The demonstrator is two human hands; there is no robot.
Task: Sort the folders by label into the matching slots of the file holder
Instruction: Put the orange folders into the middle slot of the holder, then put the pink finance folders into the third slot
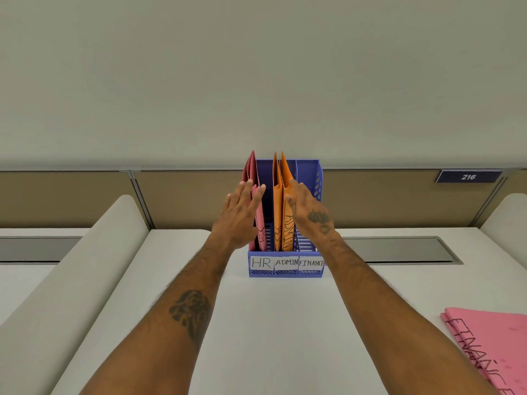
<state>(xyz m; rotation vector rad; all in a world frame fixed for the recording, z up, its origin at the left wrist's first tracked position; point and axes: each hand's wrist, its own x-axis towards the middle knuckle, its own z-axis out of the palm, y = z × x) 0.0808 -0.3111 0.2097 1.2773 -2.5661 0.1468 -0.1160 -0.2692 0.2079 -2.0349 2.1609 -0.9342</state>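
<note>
A blue file holder (286, 272) stands on the white desk with slots labelled HR, ADMIN and FINANCE. Pink HR folders (260, 220) stand in the left slot and orange ADMIN folders (287, 226) in the middle slot. The FINANCE slot on the right holds no folder. My left hand (241, 212) lies flat against the left side of the pink folders, fingers spread. My right hand (309, 213) rests flat against the right side of the orange folders. Pink FINANCE folders (496, 346) lie stacked at the desk's lower right.
A tan partition (185, 195) runs behind the desk, with a plate reading 216 (468, 177) at the right. Grey recessed trays (399, 249) sit in the desk on both sides. A raised white divider (94, 266) slopes along the left.
</note>
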